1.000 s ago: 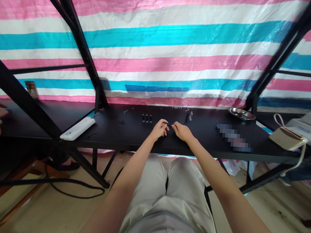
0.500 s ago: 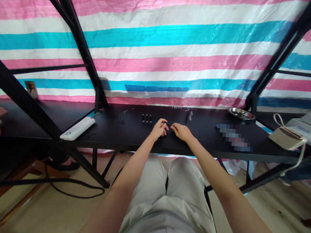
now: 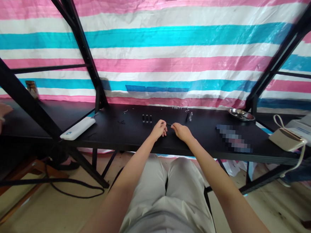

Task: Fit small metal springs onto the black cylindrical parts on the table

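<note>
Left hand (image 3: 158,130), right hand (image 3: 181,131), both apparently pinching slim black piece (image 3: 169,124)

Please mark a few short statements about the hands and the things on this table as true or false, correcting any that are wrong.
1. The left hand and the right hand both have their fingers on one thin dark piece. True.
2. The shiny metal dish is to the left of both hands. False: it is to their right, near the back of the table.
3. Three small dark cylinders are lined up side by side beyond the left hand. True.
4. The long white case is in the right hand. False: it lies on the table, off to the person's left.
5. The beige bag is on the person's right. True.
</note>
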Action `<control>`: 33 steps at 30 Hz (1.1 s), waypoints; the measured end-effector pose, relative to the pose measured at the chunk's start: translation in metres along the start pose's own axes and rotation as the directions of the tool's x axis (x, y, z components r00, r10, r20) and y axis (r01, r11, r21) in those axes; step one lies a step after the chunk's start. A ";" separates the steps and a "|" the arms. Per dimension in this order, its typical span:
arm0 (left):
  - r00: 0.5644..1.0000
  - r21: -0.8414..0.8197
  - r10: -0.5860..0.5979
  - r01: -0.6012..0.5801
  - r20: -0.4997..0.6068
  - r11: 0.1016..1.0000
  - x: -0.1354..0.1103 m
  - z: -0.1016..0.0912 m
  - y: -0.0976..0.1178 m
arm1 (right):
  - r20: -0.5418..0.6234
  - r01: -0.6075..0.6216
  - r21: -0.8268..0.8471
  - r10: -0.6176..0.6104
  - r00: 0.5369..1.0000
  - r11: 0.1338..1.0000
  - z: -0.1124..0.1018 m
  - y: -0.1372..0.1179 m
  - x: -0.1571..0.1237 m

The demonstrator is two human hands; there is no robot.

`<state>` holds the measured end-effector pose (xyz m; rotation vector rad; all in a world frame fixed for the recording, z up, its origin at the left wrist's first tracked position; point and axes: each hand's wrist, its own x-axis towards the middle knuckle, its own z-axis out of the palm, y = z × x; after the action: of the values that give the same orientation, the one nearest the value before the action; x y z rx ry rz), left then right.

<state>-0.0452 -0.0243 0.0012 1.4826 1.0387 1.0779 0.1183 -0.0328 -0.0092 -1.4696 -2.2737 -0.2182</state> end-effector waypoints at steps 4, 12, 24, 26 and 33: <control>1.000 -0.027 -0.005 0.004 -0.026 1.000 0.000 0.000 -0.001 | -0.002 0.006 -0.003 -0.006 1.000 1.000 -0.002 -0.001 -0.001; 0.998 -0.030 0.014 -0.016 -0.057 0.999 0.003 -0.002 -0.004 | -0.057 0.070 0.008 -0.069 0.996 0.998 -0.002 0.000 -0.004; 0.997 0.012 0.025 -0.024 -0.075 1.000 0.002 -0.001 -0.005 | -0.238 -0.039 -0.123 0.009 0.971 0.992 -0.013 0.006 -0.004; 0.998 0.047 0.045 -0.044 -0.031 0.998 0.001 -0.001 -0.006 | -0.182 0.065 -0.067 -0.076 0.980 0.996 -0.011 0.005 -0.003; 0.987 0.075 0.079 -0.090 0.141 0.993 -0.002 -0.004 -0.006 | -0.013 0.166 0.050 -0.166 0.986 0.985 -0.005 0.004 -0.003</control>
<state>-0.0502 -0.0240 -0.0042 1.6560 0.9391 0.9865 0.1240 -0.0357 -0.0068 -1.2522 -2.3777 -0.2138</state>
